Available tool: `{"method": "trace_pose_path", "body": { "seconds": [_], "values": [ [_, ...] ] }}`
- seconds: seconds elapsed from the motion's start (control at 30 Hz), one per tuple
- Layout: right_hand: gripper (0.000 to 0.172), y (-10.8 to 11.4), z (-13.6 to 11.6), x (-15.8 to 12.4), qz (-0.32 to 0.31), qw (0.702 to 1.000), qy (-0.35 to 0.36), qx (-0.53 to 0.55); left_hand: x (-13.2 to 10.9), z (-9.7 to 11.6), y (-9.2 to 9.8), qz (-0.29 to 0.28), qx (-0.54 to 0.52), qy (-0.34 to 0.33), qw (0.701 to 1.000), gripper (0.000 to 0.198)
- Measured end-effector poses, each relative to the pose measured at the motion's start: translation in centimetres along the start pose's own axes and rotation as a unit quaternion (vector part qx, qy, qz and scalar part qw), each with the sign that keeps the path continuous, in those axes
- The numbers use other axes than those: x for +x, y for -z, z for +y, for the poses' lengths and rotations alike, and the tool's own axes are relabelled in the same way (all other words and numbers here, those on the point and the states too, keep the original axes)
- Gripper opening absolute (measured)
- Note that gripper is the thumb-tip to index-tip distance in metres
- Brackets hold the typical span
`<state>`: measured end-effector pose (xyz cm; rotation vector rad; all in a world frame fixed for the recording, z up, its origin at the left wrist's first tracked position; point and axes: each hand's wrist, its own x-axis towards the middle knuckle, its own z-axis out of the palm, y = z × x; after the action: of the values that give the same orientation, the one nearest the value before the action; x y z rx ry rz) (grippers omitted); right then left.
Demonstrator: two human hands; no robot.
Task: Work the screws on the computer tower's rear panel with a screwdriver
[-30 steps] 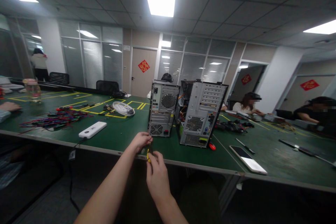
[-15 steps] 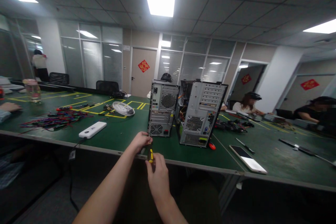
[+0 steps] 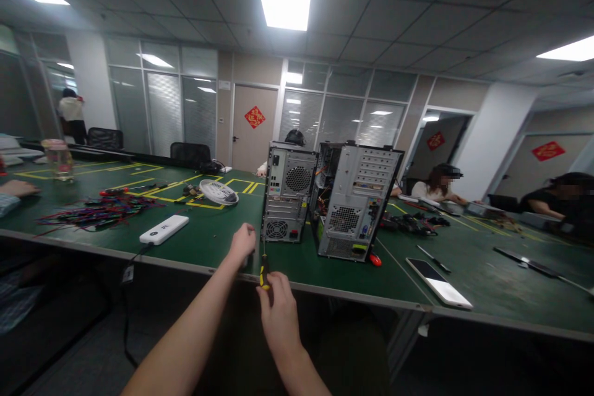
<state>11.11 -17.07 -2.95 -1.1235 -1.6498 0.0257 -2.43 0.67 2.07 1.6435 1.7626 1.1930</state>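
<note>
A screwdriver with a black and yellow handle [image 3: 264,273] points up and away from me, its shaft reaching toward the lower left corner of a grey computer case [image 3: 283,201]. The fingers of my right hand [image 3: 281,306] are closed round the handle's near end. Just left of the case, over the table's front part, is my left hand [image 3: 242,244]. Its fingers are curled and partly hidden, so whatever they hold does not show. The case stands upright, with its back panel of vents and ports facing me.
A second, opened computer case [image 3: 355,201] stands to the right, a red-handled tool [image 3: 375,258] by its base. Phone [image 3: 439,283] lies near the right front edge. Leftward are a white power bank [image 3: 164,229], a cable pile [image 3: 93,210] and a white round grille [image 3: 218,192]. People sit at right.
My left hand has moved off the screwdriver's front end, slightly left and up. More of the screwdriver's shaft shows now. My right hand stays almost in place, still on the handle.
</note>
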Motion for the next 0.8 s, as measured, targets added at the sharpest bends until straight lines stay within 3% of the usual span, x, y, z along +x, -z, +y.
{"method": "trace_pose_path", "body": {
  "seconds": [0.07, 0.33, 0.53, 0.8],
  "values": [
    [0.021, 0.1, -0.1, 0.1, 0.003, 1.0, -0.012, 0.018, 0.7, -0.2, 0.0, 0.004, 0.03, -0.045, 0.999, 0.022],
    [0.033, -0.1, 0.1, -0.6, 0.01, 1.0, -0.008, 0.015, 2.1, -0.8, -0.8, -0.076, 0.121, -0.149, 0.979, 0.04],
    [0.045, -0.5, 0.4, -1.3, -0.011, 1.0, 0.01, 0.005, 1.5, -0.5, -0.4, -0.098, 0.227, -0.153, 0.957, 0.042],
    [0.034, -0.8, 0.8, -1.4, -0.009, 1.0, 0.007, -0.009, 0.2, 0.4, -0.3, -0.087, 0.296, -0.171, 0.936, 0.04]
  ]
}}
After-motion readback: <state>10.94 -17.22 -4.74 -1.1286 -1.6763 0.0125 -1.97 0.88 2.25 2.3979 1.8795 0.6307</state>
